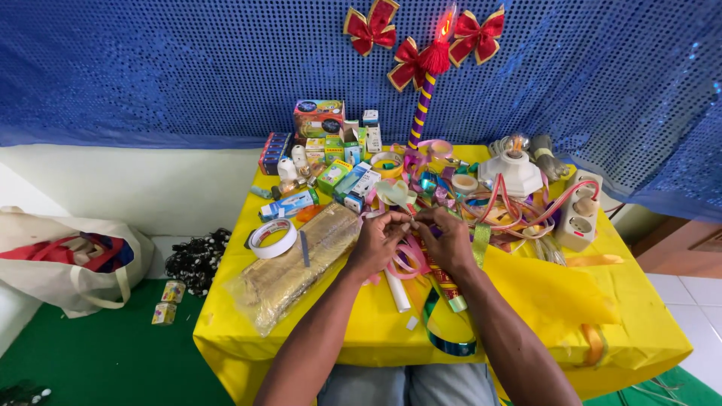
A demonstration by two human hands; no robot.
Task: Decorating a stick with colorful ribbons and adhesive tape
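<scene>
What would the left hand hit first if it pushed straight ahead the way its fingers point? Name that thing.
The left hand points up and to the right, toward the right hand. It would most likely meet the pink ribbon pinched between both hands first, then the right hand's fingertips. Depth is hard to judge from above.

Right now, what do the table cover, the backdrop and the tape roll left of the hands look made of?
Table cover: seemingly glossy yellow paper or plastic sheet, creased. Backdrop: blue sequinned fabric, glittering dots. Tape roll: white tape, probably paper or plastic; unclear.
</scene>
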